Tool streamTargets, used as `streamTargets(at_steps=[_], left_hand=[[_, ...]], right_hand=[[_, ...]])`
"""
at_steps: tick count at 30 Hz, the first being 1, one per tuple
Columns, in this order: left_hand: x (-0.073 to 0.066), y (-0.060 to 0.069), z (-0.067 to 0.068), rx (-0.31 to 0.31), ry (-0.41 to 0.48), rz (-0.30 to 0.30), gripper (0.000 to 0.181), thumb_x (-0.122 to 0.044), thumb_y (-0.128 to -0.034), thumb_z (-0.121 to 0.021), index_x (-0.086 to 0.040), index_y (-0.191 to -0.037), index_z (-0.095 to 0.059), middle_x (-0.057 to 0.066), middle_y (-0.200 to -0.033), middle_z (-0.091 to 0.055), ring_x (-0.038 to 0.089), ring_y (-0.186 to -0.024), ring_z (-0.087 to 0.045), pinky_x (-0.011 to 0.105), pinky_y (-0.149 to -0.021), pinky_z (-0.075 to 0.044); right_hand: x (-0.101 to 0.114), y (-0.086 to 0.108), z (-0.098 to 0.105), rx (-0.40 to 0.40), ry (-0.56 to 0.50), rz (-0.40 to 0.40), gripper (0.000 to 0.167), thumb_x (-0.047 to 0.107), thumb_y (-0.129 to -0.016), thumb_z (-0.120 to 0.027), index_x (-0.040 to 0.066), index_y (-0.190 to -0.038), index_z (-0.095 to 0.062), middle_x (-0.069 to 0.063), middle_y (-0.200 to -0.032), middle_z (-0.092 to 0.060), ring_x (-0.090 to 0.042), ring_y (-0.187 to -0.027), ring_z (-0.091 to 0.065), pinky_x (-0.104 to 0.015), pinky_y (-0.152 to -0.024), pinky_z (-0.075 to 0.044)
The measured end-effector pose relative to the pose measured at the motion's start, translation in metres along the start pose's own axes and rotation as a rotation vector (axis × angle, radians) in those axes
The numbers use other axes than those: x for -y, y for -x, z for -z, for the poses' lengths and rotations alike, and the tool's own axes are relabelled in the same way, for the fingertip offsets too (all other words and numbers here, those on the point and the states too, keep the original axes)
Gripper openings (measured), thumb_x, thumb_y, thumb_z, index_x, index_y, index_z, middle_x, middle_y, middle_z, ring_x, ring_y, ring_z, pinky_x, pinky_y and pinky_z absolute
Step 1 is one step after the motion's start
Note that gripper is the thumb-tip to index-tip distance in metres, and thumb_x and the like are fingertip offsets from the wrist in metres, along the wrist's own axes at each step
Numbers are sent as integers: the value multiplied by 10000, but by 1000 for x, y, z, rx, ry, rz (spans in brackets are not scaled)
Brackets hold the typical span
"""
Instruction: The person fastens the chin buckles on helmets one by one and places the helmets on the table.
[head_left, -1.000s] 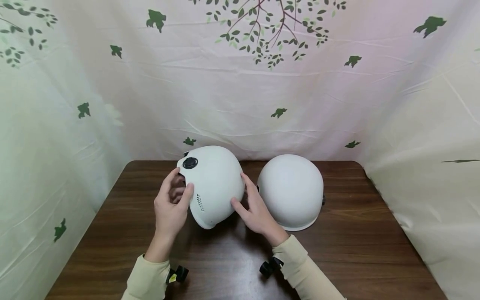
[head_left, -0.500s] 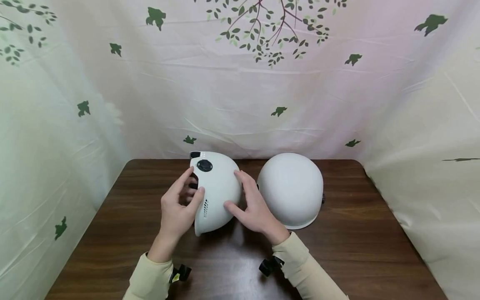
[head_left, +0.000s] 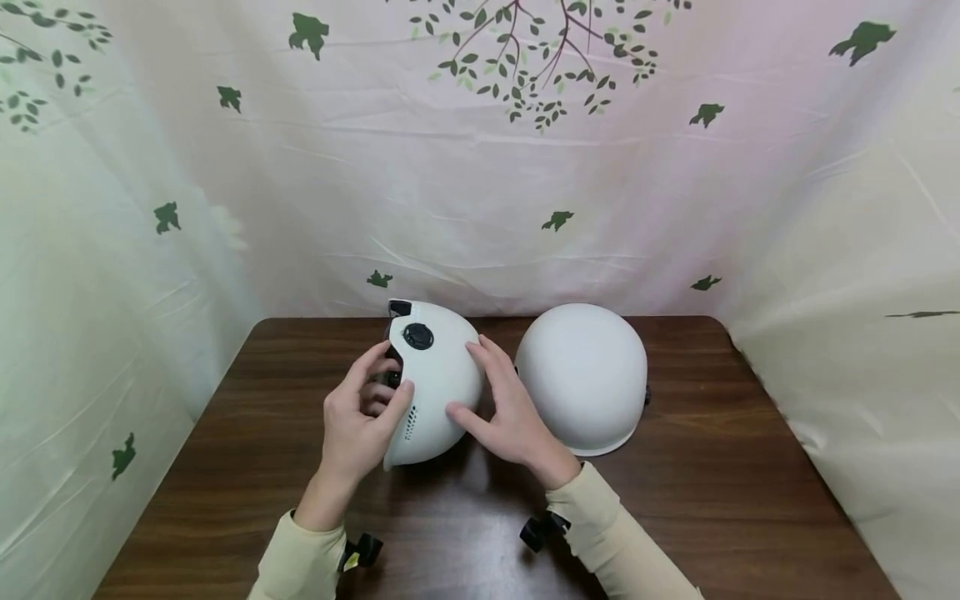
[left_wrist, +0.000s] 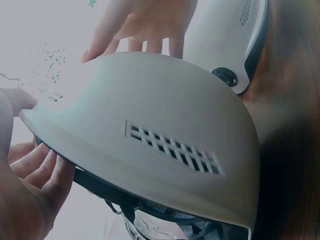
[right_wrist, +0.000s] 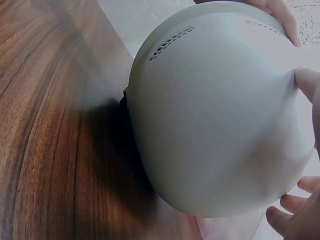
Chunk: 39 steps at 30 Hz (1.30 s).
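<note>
A white helmet (head_left: pixel 438 375) is tipped on its side with its opening facing left, between both hands. A black round knob (head_left: pixel 417 336) and a slotted vent (left_wrist: pixel 175 147) mark its shell; dark padding and straps (left_wrist: pixel 150 210) show inside the rim in the left wrist view. My left hand (head_left: pixel 360 417) grips the rim, thumb outside and fingers inside the opening. My right hand (head_left: pixel 506 412) holds the crown, thumb and fingers spread over the dome; in the right wrist view its fingertips (right_wrist: pixel 280 217) touch the shell.
A second white helmet (head_left: pixel 582 375) sits dome up just right of my right hand. Both are on a dark wood table (head_left: pixel 720 467). A pale curtain (head_left: pixel 450 208) with leaf and bird prints hangs right behind the table and along its sides.
The helmet in my hands has turned, so its opening faces more to the left, and has shifted slightly right. My left hand moved right with its rim. The second helmet stays put.
</note>
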<state>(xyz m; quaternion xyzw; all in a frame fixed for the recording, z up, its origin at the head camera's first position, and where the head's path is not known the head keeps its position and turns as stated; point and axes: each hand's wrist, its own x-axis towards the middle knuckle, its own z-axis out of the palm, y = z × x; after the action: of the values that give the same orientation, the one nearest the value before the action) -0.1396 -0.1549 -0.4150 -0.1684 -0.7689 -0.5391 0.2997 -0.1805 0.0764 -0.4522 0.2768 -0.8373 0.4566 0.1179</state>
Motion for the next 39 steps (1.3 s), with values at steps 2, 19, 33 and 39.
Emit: streamTargets(at_steps=[2,19,33,39], left_hand=[[1,1,0,6,-8,-3,586,29,-881,-791,-69,-1435,-628,135,-1136,-749,76,-725,-717,171,-596,-572],[0,2,0,270,-81,-86,714,-66,-894,-797,-125,-1549,-520,75,-1282,-671,201,-955,-707,382,-728,-629],[-5,4,-2,386,-137,-163,698,-124,-894,-811,-144,-1537,-541,59,-1417,-614,260,-1182,-628,431,-833,-615],[0,8,4,389,-71,-204,649,-111,-890,-807,-120,-1496,-578,45,-1433,-613,199,-1280,-594,384,-925,-597]], right_hand=[[1,-1,1,1,1,6,821,440,-930,-754,214,-1620,-372,-111,-1707,-271,-253,-1569,-285,-571,-1210,-349],[10,-5,12,-74,7,114,693,283,-944,-753,140,-1560,-470,-207,-1542,-413,-354,-1413,-431,-614,-1102,-428],[26,-6,28,9,68,-78,813,459,-973,-704,205,-1644,-323,-106,-1476,-516,-264,-1322,-518,-520,-1094,-463],[29,-5,32,0,95,-161,904,521,-925,-754,204,-1642,-302,-109,-1440,-593,-254,-1308,-593,-518,-1074,-491]])
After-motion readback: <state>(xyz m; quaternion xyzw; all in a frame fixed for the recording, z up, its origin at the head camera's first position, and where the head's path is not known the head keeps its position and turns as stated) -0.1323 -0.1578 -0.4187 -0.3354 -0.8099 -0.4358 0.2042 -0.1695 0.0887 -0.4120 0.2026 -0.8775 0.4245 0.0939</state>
